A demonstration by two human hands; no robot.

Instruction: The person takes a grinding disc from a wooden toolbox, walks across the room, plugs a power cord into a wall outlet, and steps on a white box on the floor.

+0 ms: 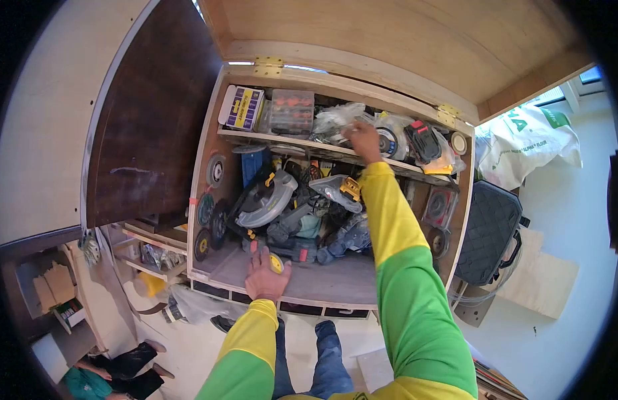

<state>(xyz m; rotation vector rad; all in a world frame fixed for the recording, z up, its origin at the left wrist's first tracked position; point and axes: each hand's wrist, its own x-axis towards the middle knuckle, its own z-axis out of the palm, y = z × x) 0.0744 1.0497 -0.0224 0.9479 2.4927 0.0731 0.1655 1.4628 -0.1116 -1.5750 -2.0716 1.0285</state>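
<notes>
My right hand (364, 142) reaches to the upper shelf of a wooden tool chest (322, 288), its fingers curled at the edge of a crumpled clear plastic bag (337, 120). Just right of it stands a grinding disc in wrapping (388, 141). My left hand (266, 277) rests at the front of the chest floor. A small yellow round thing (276, 264) sits between its thumb and fingers; its exact kind is unclear. Beyond that hand lie a circular saw (269, 200) and a yellow-and-black power tool (350, 189).
The raised lid (389, 33) hangs over the back. On the shelf are a purple-and-white box (245, 109), a clear organizer (292, 112) and a black battery (424, 143). Discs hang on both side walls. A black case (486, 230) stands right; another person (119, 373) sits lower left.
</notes>
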